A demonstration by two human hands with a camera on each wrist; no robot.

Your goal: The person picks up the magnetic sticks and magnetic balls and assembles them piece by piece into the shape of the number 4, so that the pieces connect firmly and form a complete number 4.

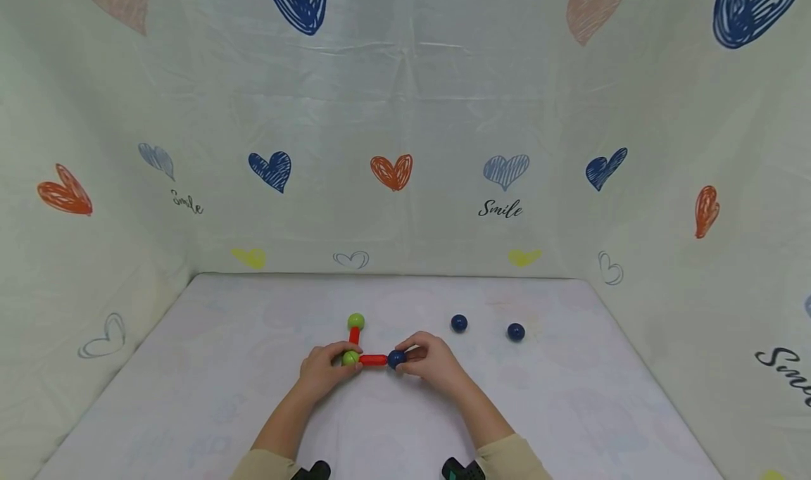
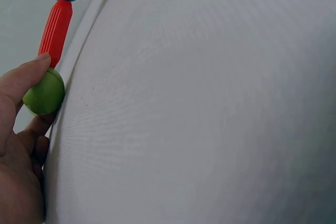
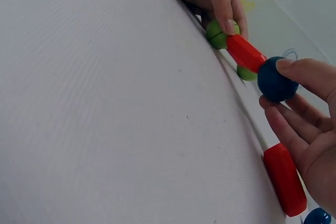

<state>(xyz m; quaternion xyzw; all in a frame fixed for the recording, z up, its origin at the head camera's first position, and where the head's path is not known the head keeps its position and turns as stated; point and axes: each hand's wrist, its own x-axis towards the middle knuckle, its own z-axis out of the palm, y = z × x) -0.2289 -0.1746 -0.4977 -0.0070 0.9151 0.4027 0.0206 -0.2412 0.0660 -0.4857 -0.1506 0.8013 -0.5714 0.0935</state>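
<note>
My left hand (image 1: 324, 373) grips a green ball (image 1: 350, 358) at the corner of a joined piece. From that ball a red rod (image 1: 373, 360) runs right to a blue ball (image 1: 396, 358), which my right hand (image 1: 437, 364) pinches between thumb and fingers. Another red rod (image 1: 354, 336) points away from the corner to a second green ball (image 1: 356, 321). In the left wrist view, the thumb of my left hand (image 2: 18, 135) lies on the corner green ball (image 2: 44, 93), at the rod's end. Rod and blue ball touch in the right wrist view.
Two loose blue balls (image 1: 459, 323) lie on the white tabletop (image 1: 538, 409), right of the hands and farther back. A separate red rod (image 3: 285, 179) shows below the right hand in the right wrist view. A cloth wall with printed hearts (image 1: 391, 172) stands behind the table.
</note>
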